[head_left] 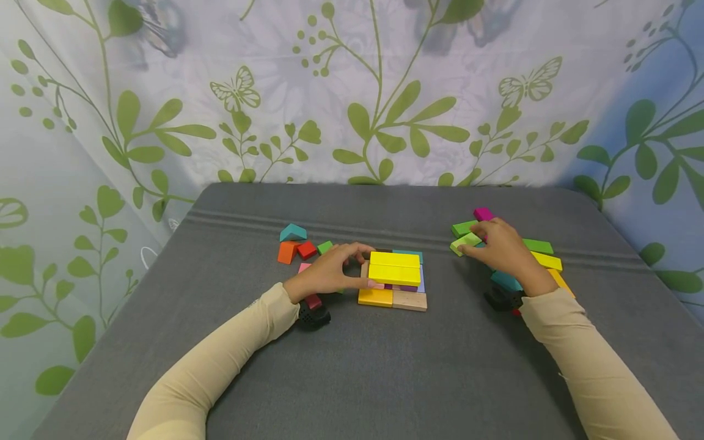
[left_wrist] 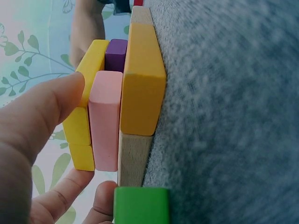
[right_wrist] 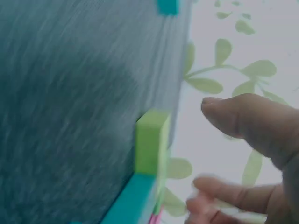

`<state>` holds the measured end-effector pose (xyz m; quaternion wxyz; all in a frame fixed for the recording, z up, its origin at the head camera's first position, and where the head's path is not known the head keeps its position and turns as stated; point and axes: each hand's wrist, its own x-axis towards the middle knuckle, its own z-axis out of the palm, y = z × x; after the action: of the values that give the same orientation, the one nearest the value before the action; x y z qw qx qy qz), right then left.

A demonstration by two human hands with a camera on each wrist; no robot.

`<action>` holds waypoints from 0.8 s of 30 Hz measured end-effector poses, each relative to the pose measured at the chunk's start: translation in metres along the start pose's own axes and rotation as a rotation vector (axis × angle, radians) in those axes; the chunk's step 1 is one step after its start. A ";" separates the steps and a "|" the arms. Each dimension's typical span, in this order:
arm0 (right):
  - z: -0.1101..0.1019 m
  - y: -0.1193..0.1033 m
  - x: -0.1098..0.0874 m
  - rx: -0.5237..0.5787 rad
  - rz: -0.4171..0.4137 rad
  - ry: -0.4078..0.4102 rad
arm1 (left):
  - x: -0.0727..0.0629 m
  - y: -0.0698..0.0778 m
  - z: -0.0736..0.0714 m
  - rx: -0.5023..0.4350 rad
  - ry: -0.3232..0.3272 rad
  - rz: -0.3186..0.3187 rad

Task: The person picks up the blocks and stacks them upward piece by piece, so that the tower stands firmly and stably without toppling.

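In the head view, two bright yellow blocks (head_left: pixel 394 267) lie side by side on top of a low block stack. My left hand (head_left: pixel 333 269) spans their left end, thumb at the near side and fingertip at the far side, pinching the pair; the left wrist view also shows the thumb (left_wrist: pixel 65 95) against the yellow. Beneath are a pink block (left_wrist: pixel 105 121), a purple block (left_wrist: pixel 116 55), an orange-yellow block (head_left: pixel 376 297) and a plain wood block (head_left: pixel 409 300). Over a light green block (head_left: pixel 464 244), my right hand (head_left: pixel 503 247) hovers, thumb and fingers apart, holding nothing.
Left of the stack lie a blue triangular block (head_left: pixel 293 232), an orange block (head_left: pixel 288 252), a red block (head_left: pixel 307 249) and a green block (head_left: pixel 325 247). Several loose blocks surround the right hand, including a magenta block (head_left: pixel 483 214) and a yellow block (head_left: pixel 547 261). A patterned curtain (head_left: pixel 330 122) borders the grey table (head_left: pixel 374 379).
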<state>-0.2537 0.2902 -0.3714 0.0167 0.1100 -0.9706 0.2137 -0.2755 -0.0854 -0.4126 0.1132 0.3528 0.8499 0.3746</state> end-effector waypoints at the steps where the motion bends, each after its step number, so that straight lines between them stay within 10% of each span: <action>1: 0.000 0.004 0.000 -0.024 0.029 -0.001 | 0.000 0.000 0.000 0.002 0.000 0.001; 12: 0.011 0.015 0.007 -0.051 0.141 -0.040 | 0.000 0.000 -0.001 0.007 0.000 -0.010; 24: 0.013 -0.025 0.002 0.203 -0.093 -0.067 | 0.000 -0.001 0.000 0.004 0.002 -0.007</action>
<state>-0.2500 0.2621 -0.3730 -0.0169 0.1629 -0.9378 0.3061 -0.2760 -0.0856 -0.4136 0.1132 0.3498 0.8519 0.3730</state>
